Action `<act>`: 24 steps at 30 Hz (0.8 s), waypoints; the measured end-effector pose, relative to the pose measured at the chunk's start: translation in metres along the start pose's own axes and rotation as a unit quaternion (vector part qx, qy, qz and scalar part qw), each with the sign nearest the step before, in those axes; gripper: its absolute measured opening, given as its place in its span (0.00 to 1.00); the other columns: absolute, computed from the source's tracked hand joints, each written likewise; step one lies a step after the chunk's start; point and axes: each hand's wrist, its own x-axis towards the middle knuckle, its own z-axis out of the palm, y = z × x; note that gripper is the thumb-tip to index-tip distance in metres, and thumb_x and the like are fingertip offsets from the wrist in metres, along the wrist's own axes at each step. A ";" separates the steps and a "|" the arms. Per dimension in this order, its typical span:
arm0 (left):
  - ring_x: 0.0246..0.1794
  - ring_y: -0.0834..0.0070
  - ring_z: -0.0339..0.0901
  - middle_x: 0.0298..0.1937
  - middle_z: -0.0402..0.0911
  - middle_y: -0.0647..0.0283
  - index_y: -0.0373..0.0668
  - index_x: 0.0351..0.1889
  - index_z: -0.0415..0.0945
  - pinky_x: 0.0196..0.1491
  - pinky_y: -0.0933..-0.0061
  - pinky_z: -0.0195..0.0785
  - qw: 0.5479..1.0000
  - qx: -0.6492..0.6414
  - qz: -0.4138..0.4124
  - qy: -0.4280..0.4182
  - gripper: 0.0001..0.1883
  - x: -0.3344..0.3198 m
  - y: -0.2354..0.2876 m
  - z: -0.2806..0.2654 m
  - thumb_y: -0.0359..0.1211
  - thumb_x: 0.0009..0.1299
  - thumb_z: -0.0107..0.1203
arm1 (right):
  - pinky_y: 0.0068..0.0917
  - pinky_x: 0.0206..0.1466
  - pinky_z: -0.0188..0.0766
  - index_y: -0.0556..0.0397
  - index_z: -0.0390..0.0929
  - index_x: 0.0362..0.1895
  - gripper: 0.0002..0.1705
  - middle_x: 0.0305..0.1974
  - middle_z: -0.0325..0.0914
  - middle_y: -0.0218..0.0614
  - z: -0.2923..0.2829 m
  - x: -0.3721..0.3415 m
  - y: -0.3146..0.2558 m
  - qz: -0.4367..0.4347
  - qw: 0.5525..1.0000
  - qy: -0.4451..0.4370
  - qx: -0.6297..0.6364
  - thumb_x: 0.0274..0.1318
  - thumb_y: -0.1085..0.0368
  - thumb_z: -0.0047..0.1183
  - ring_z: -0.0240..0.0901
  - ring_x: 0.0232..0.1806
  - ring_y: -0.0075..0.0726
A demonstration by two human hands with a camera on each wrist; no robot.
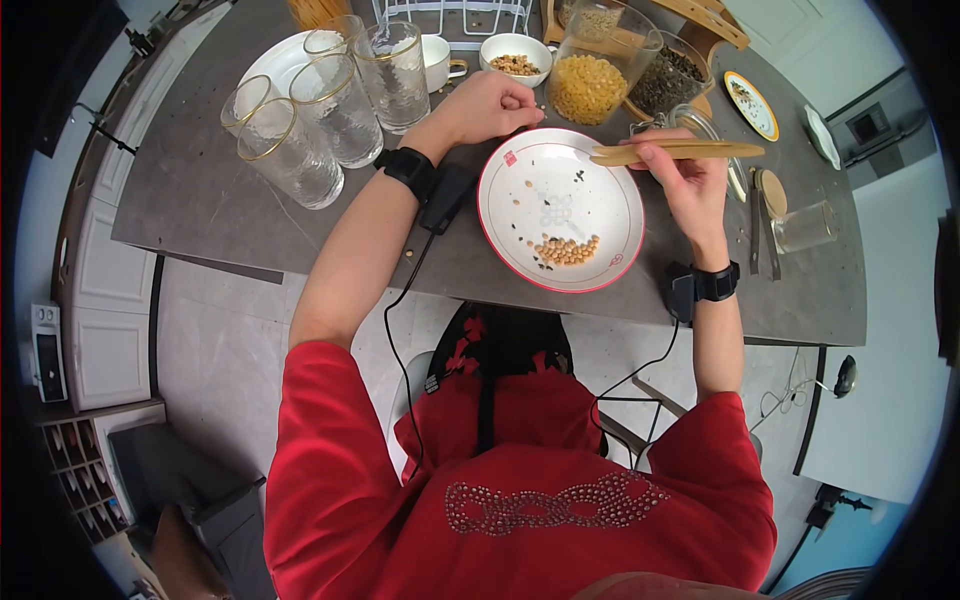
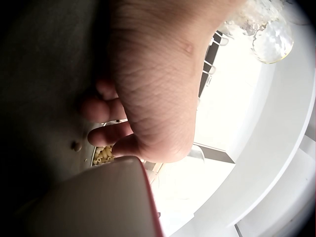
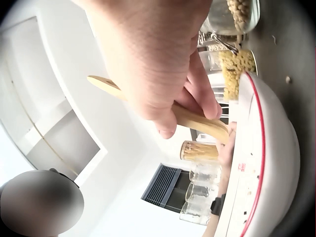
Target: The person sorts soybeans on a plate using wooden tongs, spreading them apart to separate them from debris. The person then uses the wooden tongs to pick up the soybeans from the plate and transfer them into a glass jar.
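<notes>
A white plate with a red rim holds a cluster of light beans near its front edge, with dark bits scattered about. My right hand pinches wooden tongs between thumb and fingers over the plate's right back edge; in the right wrist view the tongs point toward the plate. My left hand rests beside the plate's back left edge, fingers loosely curled. The left wrist view shows that hand above the plate's rim, its fingers near the tabletop, holding nothing visible.
Several gold-rimmed glasses stand at the back left. Behind the plate are a white cup of beans, a jar of yellow pasta and a jar of dark bits. To the right lie a glass jar and dark utensils.
</notes>
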 end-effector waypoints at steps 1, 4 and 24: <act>0.21 0.83 0.67 0.19 0.78 0.67 0.37 0.30 0.84 0.29 0.73 0.63 1.000 0.001 0.000 0.002 0.13 0.000 0.000 -0.002 0.37 0.70 0.65 | 0.20 0.42 0.81 0.61 0.87 0.47 0.11 0.40 0.89 0.35 0.000 0.001 0.000 -0.005 0.999 0.023 0.044 0.60 0.73 0.67 0.85 0.39 0.24; 0.23 0.89 0.66 0.20 0.75 0.74 0.36 0.30 0.82 0.28 0.79 0.60 1.000 0.008 -0.004 -0.017 0.11 -0.001 0.002 -0.001 0.34 0.72 0.64 | 0.23 0.46 0.82 0.60 0.87 0.49 0.13 0.42 0.89 0.34 0.010 -0.004 -0.002 0.001 0.999 -0.040 0.027 0.60 0.73 0.68 0.85 0.41 0.26; 0.23 0.89 0.68 0.21 0.76 0.74 0.35 0.31 0.82 0.28 0.79 0.59 0.999 -0.024 -0.026 -0.020 0.11 0.000 0.002 0.001 0.33 0.73 0.63 | 0.21 0.37 0.79 0.59 0.89 0.43 0.09 0.35 0.89 0.33 0.014 0.005 -0.005 0.008 0.995 0.089 -0.038 0.64 0.66 0.66 0.83 0.32 0.24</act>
